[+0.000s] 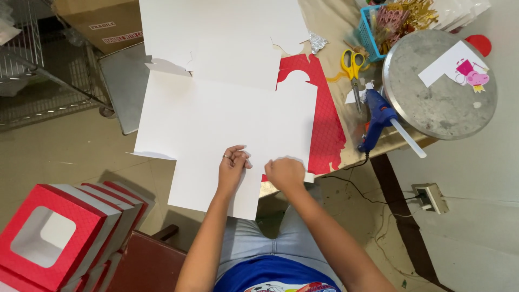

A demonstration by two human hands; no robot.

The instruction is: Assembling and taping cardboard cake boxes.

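the large flat white die-cut cardboard sheet point(227, 119) lies across the bench point(330, 16) at the centre of the frame, its lower flap hanging past the edge. the left hand point(232, 167) presses on that flap, fingers curled narrow. the right hand point(285, 173) is closed at the sheet's edge; what it pinches is hidden. a red patterned card sheet point(324, 124) shows partly from under the white one. red square window boxes point(54, 238) stack at lower left, cut off. a brown carton point(102, 21) with red-and-white labels sits upper left. a blue glue gun point(378, 119) lies right.
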